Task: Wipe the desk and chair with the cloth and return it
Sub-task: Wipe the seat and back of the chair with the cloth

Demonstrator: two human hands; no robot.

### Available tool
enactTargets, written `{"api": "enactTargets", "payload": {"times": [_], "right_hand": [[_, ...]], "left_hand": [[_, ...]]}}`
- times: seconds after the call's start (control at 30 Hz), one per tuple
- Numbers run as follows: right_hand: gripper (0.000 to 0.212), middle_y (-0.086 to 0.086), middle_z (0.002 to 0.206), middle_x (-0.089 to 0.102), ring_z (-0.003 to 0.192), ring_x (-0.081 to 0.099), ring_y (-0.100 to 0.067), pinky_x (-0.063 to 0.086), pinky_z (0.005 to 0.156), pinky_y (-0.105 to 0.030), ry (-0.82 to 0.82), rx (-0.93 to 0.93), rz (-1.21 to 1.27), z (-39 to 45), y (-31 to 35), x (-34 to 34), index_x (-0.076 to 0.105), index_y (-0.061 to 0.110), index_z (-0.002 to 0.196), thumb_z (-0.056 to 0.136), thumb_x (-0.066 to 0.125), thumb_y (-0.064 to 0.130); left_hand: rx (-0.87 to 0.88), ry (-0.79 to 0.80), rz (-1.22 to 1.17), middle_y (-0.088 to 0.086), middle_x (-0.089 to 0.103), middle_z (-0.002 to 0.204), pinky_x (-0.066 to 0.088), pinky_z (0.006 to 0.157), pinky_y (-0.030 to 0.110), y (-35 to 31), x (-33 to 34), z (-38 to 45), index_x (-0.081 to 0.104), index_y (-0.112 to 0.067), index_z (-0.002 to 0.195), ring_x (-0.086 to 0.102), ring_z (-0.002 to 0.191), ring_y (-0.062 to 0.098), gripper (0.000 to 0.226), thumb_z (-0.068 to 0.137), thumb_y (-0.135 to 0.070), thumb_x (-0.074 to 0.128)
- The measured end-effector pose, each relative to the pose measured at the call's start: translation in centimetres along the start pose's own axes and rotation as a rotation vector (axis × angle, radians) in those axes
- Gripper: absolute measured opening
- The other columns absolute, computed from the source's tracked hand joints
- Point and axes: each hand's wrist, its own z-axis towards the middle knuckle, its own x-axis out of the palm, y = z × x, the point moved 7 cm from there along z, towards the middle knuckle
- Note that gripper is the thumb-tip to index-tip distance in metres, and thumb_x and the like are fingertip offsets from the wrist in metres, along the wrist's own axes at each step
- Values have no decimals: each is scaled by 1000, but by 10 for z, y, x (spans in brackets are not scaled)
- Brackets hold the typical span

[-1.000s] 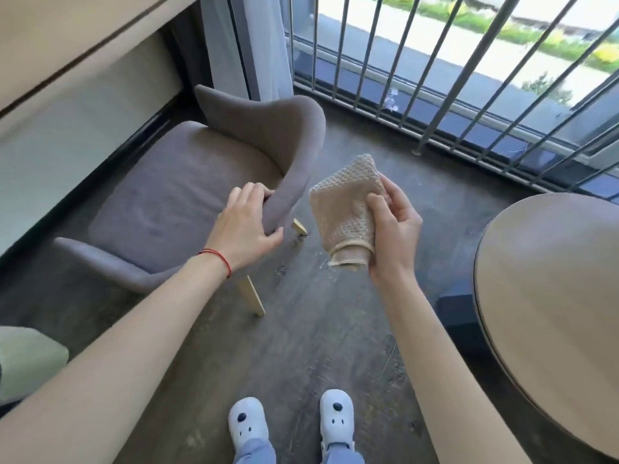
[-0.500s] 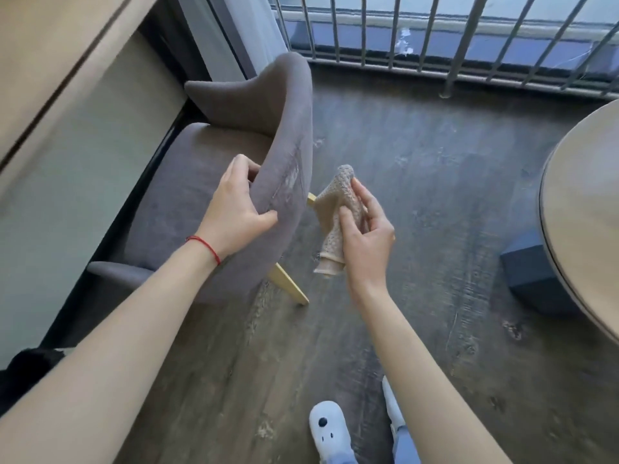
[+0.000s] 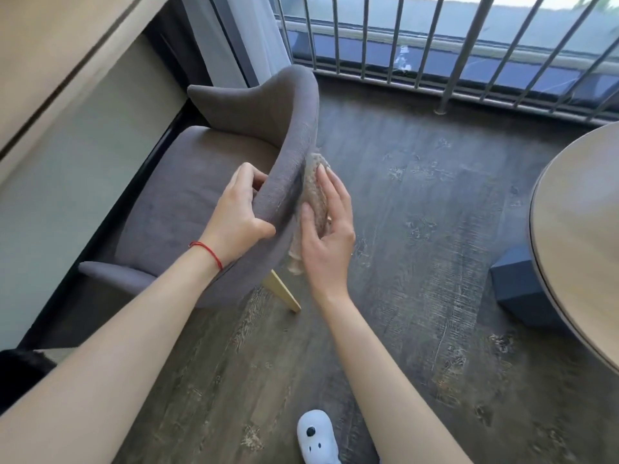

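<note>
Beige waffle-weave cloth (image 3: 313, 192), bunched lengthwise, pressed against the outer face of the backrest of the grey upholstered chair (image 3: 201, 202). The cloth lies between the backrest fabric and the palm of the right hand (image 3: 326, 229); its upper end shows beyond the fingertips and its lower end hangs below the heel of the hand. Right hand: fingers extended and nearly flat over the cloth, thumb laid along its near edge, holding it to the chair. Left hand (image 3: 237, 219): closed around the top rim of the same backrest, fingers curled over the inner side, thumb on the outer side, just beside the cloth without touching it. A red string bracelet (image 3: 207, 252) circles the left wrist. 1 pale wooden chair leg (image 3: 281, 293) shows beneath the seat, on the dark wood-grain floor (image 3: 418, 262). Round wooden table (image 3: 582, 236) at the right edge, well apart from the chair. Metal railing (image 3: 435, 45) along the top. 1 white shoe (image 3: 316, 440) at the bottom edge.
</note>
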Motion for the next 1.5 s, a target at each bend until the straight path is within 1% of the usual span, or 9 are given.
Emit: {"api": "enactTargets", "payload": {"times": [0.23,0.4,0.53,0.63,0.77,1.0,1.2,1.37,1.5], "right_hand": [[43,-9,139,52,131,46,-15,33,115,-41,4,123,17,-16,-23,2,56,5,128,88,52,-10],[45,-4,143,48,136,41,-13,30,117,-35,5,-21,-4,-35,-10,18,55,11,131,89,54,-5],[44,-7,138,54,130,48,-12,34,115,-41,-10,177,55,-47,-33,10,59,6,125,86,52,-14],[43,-6,142,49,134,43,-14,33,115,-34,-72,-19,45,-43,-10,9,56,9,129,90,52,-8],[45,-6,143,44,130,40,-11,26,111,-20,-44,-59,25,-40,2,28,55,9,127,88,50,-13],[44,2,148,41,135,36,-5,26,111,-16,-90,-57,-15,-20,0,11,50,15,134,94,51,-1],[46,-2,148,42,138,36,-10,29,117,-34,-41,185,16,-26,-41,19,48,13,136,95,45,-6],[46,8,150,35,140,29,-3,22,115,-17,-82,-73,-35,-32,-12,33,44,17,140,97,45,2],[45,0,149,41,136,35,-4,28,118,-30,-60,184,27,-24,-35,23,47,11,137,95,45,-4]], "left_hand": [[3,-7,-39,5,47,95,35,60,21,-2,-2,-2,40,-11,85,41,73,10,47,43,-13,58],[13,-20,-61,5,49,94,36,60,19,-1,-3,1,43,-9,87,43,74,13,49,41,-12,58],[7,-5,-37,5,49,95,35,58,16,-2,-2,-1,41,-10,87,41,71,5,49,42,-13,59],[15,-10,-46,4,48,93,37,58,14,-3,-2,-1,42,-10,86,42,72,8,49,41,-14,60],[17,-27,-78,6,49,92,39,63,33,-3,-4,-1,44,-9,88,45,76,17,49,41,-12,58],[3,-12,-50,5,46,93,34,58,22,-6,-4,-2,41,-10,85,40,71,10,47,41,-14,58],[20,-16,-61,9,47,92,34,59,18,-8,-3,-1,42,-9,85,41,75,13,46,42,-10,56],[33,-15,-89,10,48,92,36,63,27,-8,-3,0,44,-9,86,43,81,17,46,42,-10,56],[24,-18,-89,11,49,93,36,65,28,-8,-3,-2,44,-8,86,44,83,18,45,43,-10,55]]}}
